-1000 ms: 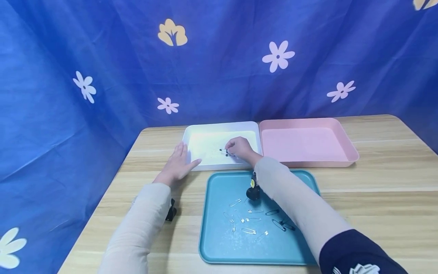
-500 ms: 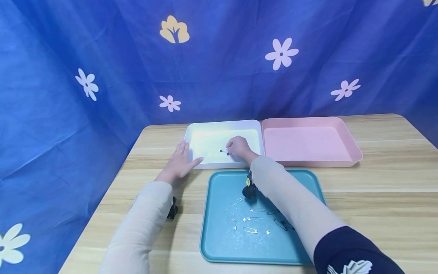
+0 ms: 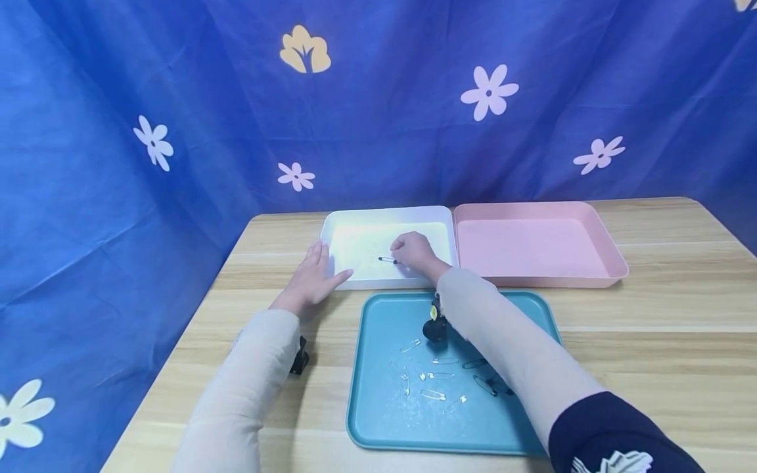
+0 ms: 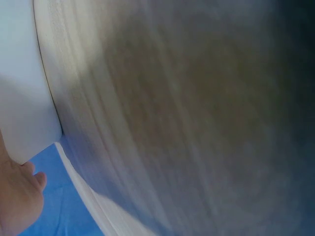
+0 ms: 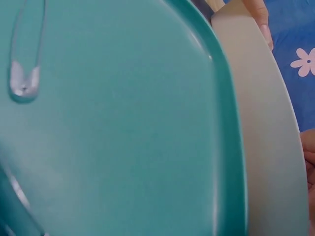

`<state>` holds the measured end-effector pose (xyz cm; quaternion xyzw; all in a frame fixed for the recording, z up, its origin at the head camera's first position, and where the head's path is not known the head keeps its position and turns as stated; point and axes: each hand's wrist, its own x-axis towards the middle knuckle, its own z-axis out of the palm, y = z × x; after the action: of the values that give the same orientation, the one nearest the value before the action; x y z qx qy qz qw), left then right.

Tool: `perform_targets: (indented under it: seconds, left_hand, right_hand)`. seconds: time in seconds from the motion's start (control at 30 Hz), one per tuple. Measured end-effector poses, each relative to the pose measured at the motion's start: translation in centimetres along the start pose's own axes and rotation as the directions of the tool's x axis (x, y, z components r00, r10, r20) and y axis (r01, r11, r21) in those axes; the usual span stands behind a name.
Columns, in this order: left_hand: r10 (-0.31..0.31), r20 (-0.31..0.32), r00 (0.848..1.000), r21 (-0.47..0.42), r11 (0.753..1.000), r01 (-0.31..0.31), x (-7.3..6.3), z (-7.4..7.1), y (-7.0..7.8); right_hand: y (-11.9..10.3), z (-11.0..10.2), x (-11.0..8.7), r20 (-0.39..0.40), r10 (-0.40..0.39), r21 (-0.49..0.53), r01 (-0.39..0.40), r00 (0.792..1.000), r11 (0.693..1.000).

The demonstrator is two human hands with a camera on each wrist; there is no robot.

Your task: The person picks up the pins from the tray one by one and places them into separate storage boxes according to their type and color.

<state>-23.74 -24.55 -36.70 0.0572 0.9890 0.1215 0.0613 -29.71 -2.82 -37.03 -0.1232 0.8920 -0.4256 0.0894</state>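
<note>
The left hand (image 3: 309, 279) rests with straight fingers against the left rim of the white tray (image 3: 353, 284), its thumb spread along the front edge. Over the same tray, the right hand (image 3: 414, 253) has its fingers bent and drawn together, close beside a dark safety pin (image 3: 388, 260) lying on the tray floor. I cannot tell whether its fingertips hold a pin. In the blue-green tray (image 3: 378, 427) lie several silver safety pins (image 3: 434, 395) and a few dark ones (image 3: 485, 385), partly covered by the right forearm. One silver pin (image 5: 23, 81) shows large in the right wrist view.
A pink tray (image 3: 532, 249) stands right of the white one, side by side. The blue-green tray lies in front of both on the wooden table (image 3: 644, 341). Behind hangs a blue curtain (image 3: 378, 105) with flower shapes. A black wrist camera (image 3: 435, 328) hangs under the right sleeve.
The right hand has shifted only slightly within the white tray, and the dark pins beside its fingers show less separately. The left hand stays at the rim. The whole view has shifted a little.
</note>
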Motion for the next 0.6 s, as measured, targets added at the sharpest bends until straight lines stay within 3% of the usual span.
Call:
perform_targets:
  seconds: [0.6]
  left_hand:
    - [0.009,0.009,1.000,0.008,1.000,-0.009,0.3,-0.2,0.1]
  right_hand:
    - [1.1,-3.3,-3.2,0.040,-0.043,0.135,0.037,0.998,0.990]
